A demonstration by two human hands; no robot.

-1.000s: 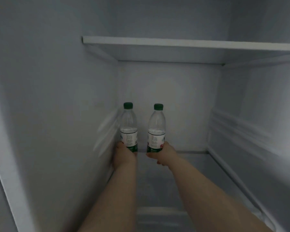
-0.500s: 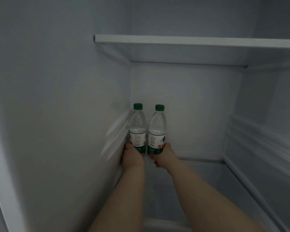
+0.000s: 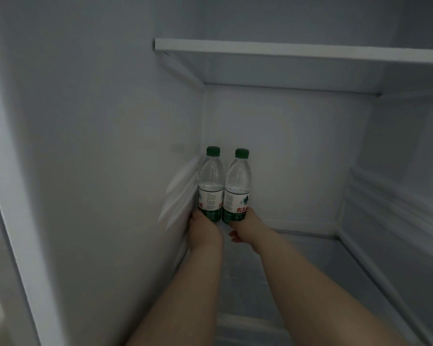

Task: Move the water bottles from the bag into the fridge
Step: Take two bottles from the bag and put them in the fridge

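Two clear water bottles with green caps and white, red and green labels stand upright side by side in the back left corner of the fridge. My left hand (image 3: 205, 231) grips the base of the left bottle (image 3: 211, 181), which is close to the left wall. My right hand (image 3: 248, 229) grips the base of the right bottle (image 3: 237, 186). The two bottles touch or nearly touch each other. Their bottoms are hidden behind my hands. The bag is out of view.
A white shelf (image 3: 298, 49) runs across above the bottles. The fridge's left wall (image 3: 110, 146) is close beside my left arm. Ribbed shelf rails (image 3: 395, 208) line the right wall. The fridge floor (image 3: 310, 258) stretches to the right of the bottles.
Both bottles have moved left and deeper into the back left corner, and the gap between them has closed. My view has shifted so the corner sits nearer the frame's middle.
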